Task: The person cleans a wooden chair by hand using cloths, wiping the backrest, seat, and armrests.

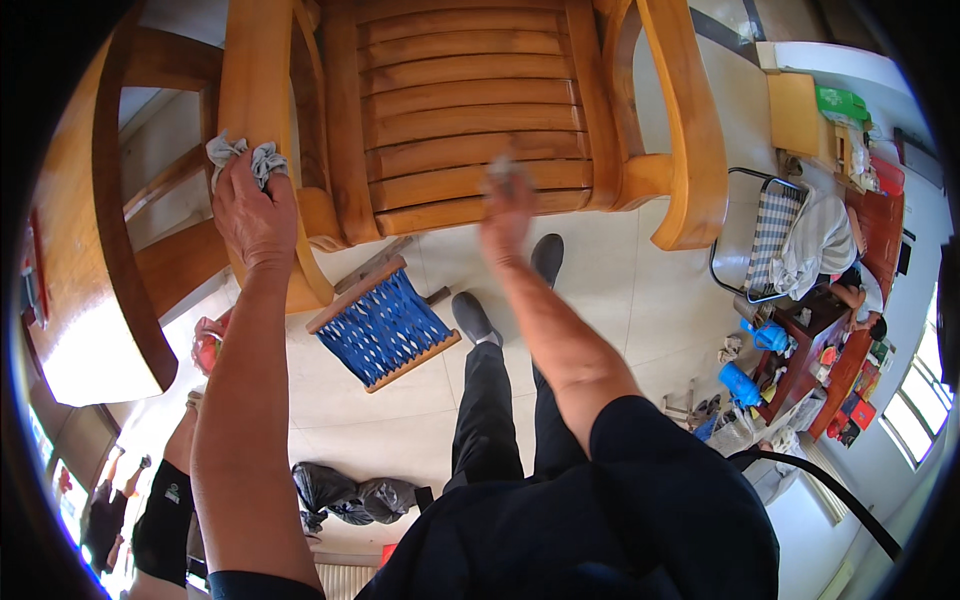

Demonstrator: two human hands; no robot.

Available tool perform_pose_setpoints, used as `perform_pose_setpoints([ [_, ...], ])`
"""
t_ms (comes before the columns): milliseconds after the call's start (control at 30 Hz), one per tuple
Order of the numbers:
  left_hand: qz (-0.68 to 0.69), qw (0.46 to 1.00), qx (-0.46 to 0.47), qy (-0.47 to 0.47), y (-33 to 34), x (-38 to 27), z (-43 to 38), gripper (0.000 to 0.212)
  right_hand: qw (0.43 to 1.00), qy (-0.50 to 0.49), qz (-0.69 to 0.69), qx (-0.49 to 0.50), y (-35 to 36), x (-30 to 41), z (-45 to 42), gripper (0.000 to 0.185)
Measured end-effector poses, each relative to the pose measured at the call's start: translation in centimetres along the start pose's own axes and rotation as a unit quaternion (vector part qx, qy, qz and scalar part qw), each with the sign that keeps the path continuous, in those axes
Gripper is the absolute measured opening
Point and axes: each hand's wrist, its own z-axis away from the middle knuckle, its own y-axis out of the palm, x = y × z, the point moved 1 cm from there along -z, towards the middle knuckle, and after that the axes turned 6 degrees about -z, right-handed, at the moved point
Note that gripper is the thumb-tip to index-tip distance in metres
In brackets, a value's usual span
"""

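A slatted wooden armchair (pixel 472 120) stands before me, its seat facing up. My left hand (pixel 255 214) presses a crumpled grey-white cloth (pixel 268 161) onto the flat top of the chair's left armrest (pixel 251 97). Over the front slats of the seat, my right hand (pixel 506 225) is blurred by motion and has a greyish cloth (pixel 510 174) at its fingers. Whether that cloth touches the slats cannot be made out. The right armrest (pixel 690 150) has neither hand on it.
A blue woven folding stool (pixel 386 326) stands near my feet. A wooden table (pixel 97 300) is at far left. Black plastic bags (pixel 352 495) lie on the floor. To the right are a checked folding chair (pixel 772 232) and blue thermos flasks (pixel 739 384). Other people are at both sides.
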Motion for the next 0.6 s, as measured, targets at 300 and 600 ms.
perform_pose_setpoints([
  [300, 0.032, 0.999, 0.031, -0.026, 0.2, 0.2, -0.1, 0.044, 0.965, -0.057, -0.12, 0.224, 4.4, 6.9, 3.1, 0.032],
  [600, 0.014, 1.0, 0.017, -0.014, 0.1, 0.3, 0.0, 0.045, 0.989, 0.089, 0.02, 0.117, -11.5, -10.9, -3.7, 0.044],
])
